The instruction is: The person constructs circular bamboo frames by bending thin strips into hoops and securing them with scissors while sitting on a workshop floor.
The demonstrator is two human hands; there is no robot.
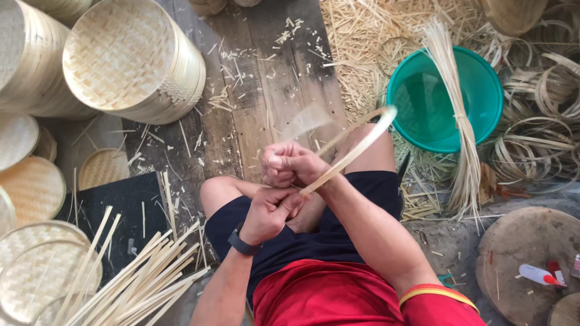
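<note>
We count one green basin (445,96), one round wooden block (531,259), one glue bottle (535,274), one wristwatch (242,244) and two stacks of woven trays (130,57).

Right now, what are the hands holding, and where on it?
Both hands grip one thin bamboo strip at its near end: right hand closed above, left hand just below. The far end curves away, blurred.
</note>
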